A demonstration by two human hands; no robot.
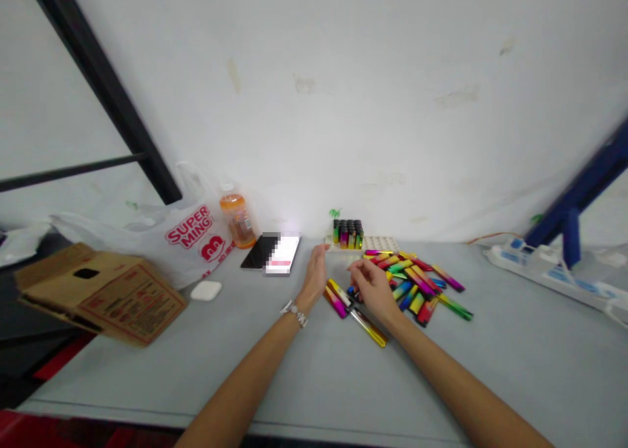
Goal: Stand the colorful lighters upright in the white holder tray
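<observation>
My left hand [315, 273] stands on its edge in front of a cream holder, its fingers stretched out, with nothing visible in its grasp. The fingers of my right hand [371, 284] are bent and pinched together at the left side of a heap of shiny, many-coloured slim tubes [417, 278]; what they pinch, if anything, is too small to make out. Between my hands lie a pink-orange tube [335, 302] and a long gold-silver tube [369, 327]. Several similar black-topped tubes [348, 234] stand upright in the left part of the holder [383, 244].
Left of my hands are a tablet [255, 252], an orange bottle [238, 219], a white plastic bag [152, 225], a small white case [206, 291] and an open cardboard box [108, 291]. A white power strip [554, 281] lies at the right, near a blue post [583, 193].
</observation>
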